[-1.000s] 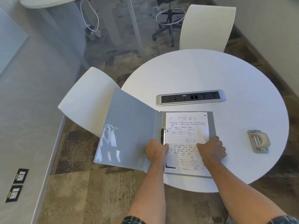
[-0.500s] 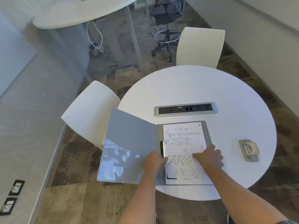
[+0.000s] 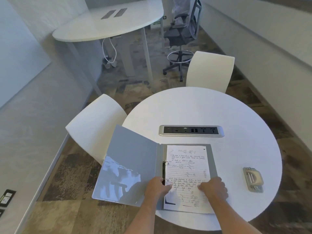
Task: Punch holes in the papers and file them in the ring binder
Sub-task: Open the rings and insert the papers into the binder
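The far half of the round white table [image 3: 194, 105] lay bare, giving open room behind the recessed power strip [image 3: 191, 131], which sat flush in the top just beyond the ring binder [image 3: 213, 159]. The binder filled the near left part of the table; its open front cover [image 3: 128, 159] overhung the left edge and tilted upward, blocking any low approach from that side. Between the binder and the hole punch [image 3: 253, 179] on the right ran a clear strip of tabletop. Both hands, left hand [image 3: 157, 187] and right hand [image 3: 213, 188], lay on the handwritten paper [image 3: 185, 166], covering its lower half. The binder's rings [image 3: 164, 172] stood up along the paper's left edge.
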